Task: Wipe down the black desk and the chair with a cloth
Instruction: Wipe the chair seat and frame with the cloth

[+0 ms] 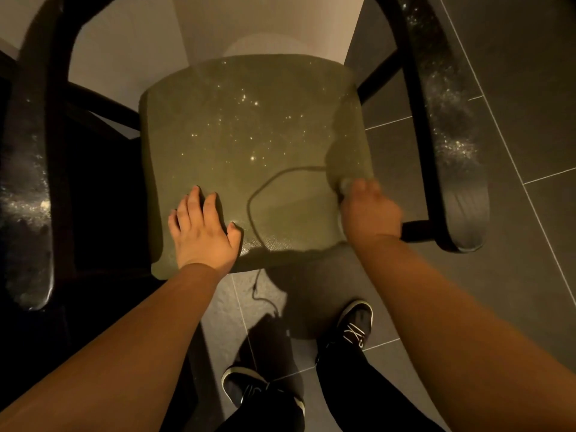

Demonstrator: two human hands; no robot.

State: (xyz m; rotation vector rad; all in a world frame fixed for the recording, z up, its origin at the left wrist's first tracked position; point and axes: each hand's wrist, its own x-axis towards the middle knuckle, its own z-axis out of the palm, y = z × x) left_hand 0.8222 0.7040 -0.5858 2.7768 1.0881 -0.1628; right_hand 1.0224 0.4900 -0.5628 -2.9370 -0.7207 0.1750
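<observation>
A chair with an olive-green padded seat (249, 145) and black wooden armrests fills the view from above. White specks dot the seat. My left hand (202, 229) lies flat on the seat's front left part, fingers straight. My right hand (369, 210) is blurred at the seat's front right edge and grips a small pale cloth (344, 186), most of it hidden under the fingers. A thin dark cord (258, 194) loops over the seat between my hands.
The left armrest (28, 194) and right armrest (448, 126) carry pale dust patches. Dark grey floor tiles (514, 73) lie to the right. My two dark shoes (358, 325) stand just in front of the chair. A pale wall is behind the seat.
</observation>
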